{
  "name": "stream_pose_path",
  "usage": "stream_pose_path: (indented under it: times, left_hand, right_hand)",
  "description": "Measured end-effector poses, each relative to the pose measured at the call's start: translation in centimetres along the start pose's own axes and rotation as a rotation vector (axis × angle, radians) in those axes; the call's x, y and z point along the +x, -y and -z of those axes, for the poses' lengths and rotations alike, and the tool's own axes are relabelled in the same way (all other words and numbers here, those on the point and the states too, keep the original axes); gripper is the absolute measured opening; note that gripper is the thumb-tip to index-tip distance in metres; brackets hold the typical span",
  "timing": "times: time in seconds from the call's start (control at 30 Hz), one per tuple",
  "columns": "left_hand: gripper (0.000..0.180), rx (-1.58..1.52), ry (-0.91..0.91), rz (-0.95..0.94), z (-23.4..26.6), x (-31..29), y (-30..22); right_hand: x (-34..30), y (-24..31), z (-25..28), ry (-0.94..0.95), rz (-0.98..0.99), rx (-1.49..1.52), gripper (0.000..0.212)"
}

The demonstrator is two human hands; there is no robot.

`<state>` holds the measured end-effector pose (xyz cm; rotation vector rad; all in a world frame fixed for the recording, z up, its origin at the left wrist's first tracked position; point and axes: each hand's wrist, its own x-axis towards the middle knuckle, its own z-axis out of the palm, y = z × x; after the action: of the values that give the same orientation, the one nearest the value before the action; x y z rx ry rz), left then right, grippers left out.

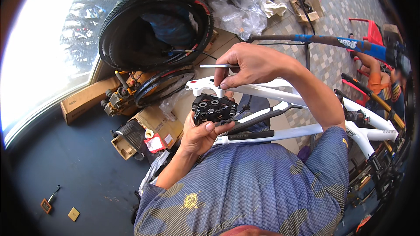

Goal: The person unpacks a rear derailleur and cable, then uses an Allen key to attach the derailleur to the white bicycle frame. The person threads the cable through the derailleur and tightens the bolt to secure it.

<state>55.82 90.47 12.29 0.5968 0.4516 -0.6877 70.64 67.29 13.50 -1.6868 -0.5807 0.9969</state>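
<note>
Black component (214, 109); carton (295, 4) with oddments (311, 4), perhaps

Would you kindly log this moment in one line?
Left hand: holding black metal block-shaped part | Right hand: holding thin silver metal rod | Beside both: white tubular bicycle frame

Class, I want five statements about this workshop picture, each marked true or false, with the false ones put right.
1. The left hand holds a black part. True.
2. The right hand holds a paintbrush. False: it holds a slim silver tool.
3. The bicycle frame beyond the person's shirt is bright green. False: it is mainly white.
4. Black tyres are at the upper left of the picture. True.
5. A red chair stands at the picture's left edge. False: it is toward the right.
</note>
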Motion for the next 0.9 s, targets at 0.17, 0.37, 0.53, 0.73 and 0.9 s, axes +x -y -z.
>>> stream_pose_path:
  times: [0.17,0.37,0.53,0.73,0.9]
  left_hand:
    - [0.07,-0.043,0.003,-0.01,-1.0,0.0,-0.3]
    - [0.072,-0.035,-0.009,-0.015,-0.8,-0.1,-0.1]
    - [0.07,-0.041,-0.028,-0.013,0.0,-0.2,0.2]
    - [0.064,-0.083,0.0,-0.018,0.4,-0.4,0.2]
    - [0.06,-0.114,0.001,-0.017,0.9,-0.4,0.5]
  right_hand:
    - [0.0,-1.2,-0.2,-0.007,0.076,-0.019,0.022]
    - [0.0,-1.5,-0.7,-0.034,0.062,0.029,0.022]
    - [0.0,-1.5,-0.7,-0.033,0.056,0.012,0.023]
    - [0.2,-1.8,-0.8,-0.02,0.06,-0.05,0.024]
    - [0.3,-1.5,-0.6,-0.019,0.059,-0.071,0.023]
